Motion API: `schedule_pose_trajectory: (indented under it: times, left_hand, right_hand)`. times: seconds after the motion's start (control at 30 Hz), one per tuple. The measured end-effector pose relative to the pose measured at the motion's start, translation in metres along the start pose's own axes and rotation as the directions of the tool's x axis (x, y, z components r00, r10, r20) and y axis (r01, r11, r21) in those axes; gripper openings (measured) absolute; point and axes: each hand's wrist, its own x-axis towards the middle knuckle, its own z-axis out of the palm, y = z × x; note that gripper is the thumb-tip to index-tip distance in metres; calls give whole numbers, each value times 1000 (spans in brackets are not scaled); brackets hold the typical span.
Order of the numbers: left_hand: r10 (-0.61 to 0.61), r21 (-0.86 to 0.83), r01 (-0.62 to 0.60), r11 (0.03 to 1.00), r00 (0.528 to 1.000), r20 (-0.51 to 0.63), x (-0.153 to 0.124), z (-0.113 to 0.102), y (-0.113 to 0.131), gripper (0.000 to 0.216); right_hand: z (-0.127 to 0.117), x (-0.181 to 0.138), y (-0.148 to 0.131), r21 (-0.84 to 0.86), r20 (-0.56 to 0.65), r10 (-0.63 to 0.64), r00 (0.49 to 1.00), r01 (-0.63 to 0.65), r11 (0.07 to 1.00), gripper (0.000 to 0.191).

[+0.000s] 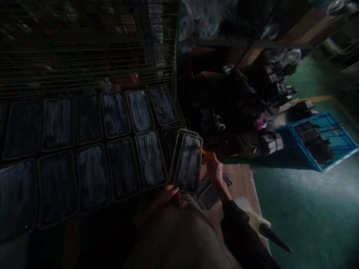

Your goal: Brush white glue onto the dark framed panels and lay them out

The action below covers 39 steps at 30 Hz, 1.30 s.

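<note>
My left hand (pixel 169 194) is closed on the lower left corner of a dark rectangular panel (pixel 188 162) with rounded corners and a raised rim. Whitish streaks cover the panel's face. Behind it, a second similar panel (pixel 177 144) shows only along its left and top edges. My right hand (pixel 215 169) grips a thin orange-handled brush (pixel 206 152). Its tip touches the panel near the upper right corner. Below my right wrist, more dark panels (pixel 213 194) lie on a wooden board; they look unstreaked.
Two rows of similar streaked panels (pixel 151 158) spread to the left, before a green wire mesh (pixel 84 48). Dark shelving with plastic-wrapped goods (pixel 207 18) stands ahead. To the right are the wooden board (pixel 244 179), a pale container with a dark pointed handle (pixel 259 220) and a blue crate (pixel 316 164).
</note>
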Motion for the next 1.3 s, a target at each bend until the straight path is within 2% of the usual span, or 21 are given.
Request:
schedule_pose_trajectory:
  times: [0.13,0.27,0.37,0.47,0.6,0.77,0.83,0.9,1.03,1.1,1.17,1.23,1.3]
  left_hand:
    - [-3,1,3,1000,1000,-6,1,1,0,40]
    - [10,33,-10,999,1000,-16,1,2,0,40]
    - [5,33,-4,999,1000,-14,1,1,0,40]
    - [-4,21,4,1000,1000,13,1,1,0,40]
    - [-11,-17,11,1000,1000,16,0,2,1,40]
    - [-30,-14,30,999,999,16,-7,4,8,36]
    - [-30,2,30,1000,999,19,-9,4,10,37]
    - [-30,7,29,1000,1000,9,-11,4,12,36]
    - [-10,22,10,1000,1000,-14,-11,5,11,34]
    - [7,37,-6,999,1000,-25,-11,5,11,33]
    - [23,56,-21,998,999,-33,-11,5,11,34]
    - [25,65,-23,998,999,-28,-12,5,11,35]
    - [21,63,-20,998,1000,-18,-11,5,11,35]
  right_hand:
    - [-12,-11,-10,56,14,85,996,-85,995,31]
    - [-13,17,-12,127,-115,108,987,-93,988,35]
    - [-3,32,-6,115,-90,56,994,-45,992,35]
    - [3,25,-3,58,-36,41,998,-39,998,33]
    - [-5,2,-13,41,-15,100,995,-99,994,34]
    - [-24,-13,-33,136,76,227,971,-235,962,36]
    - [-28,-16,-40,190,123,227,966,-247,950,36]
    - [-28,-20,-44,252,230,180,956,-238,938,35]
    - [-17,-26,-39,356,489,76,869,-279,892,35]
    - [-8,-25,-31,395,540,88,837,-344,851,37]
    - [-1,-19,-24,431,482,136,866,-369,824,37]
    - [4,-14,-19,453,341,188,921,-336,826,37]
    - [6,-12,-20,459,232,218,948,-304,835,36]
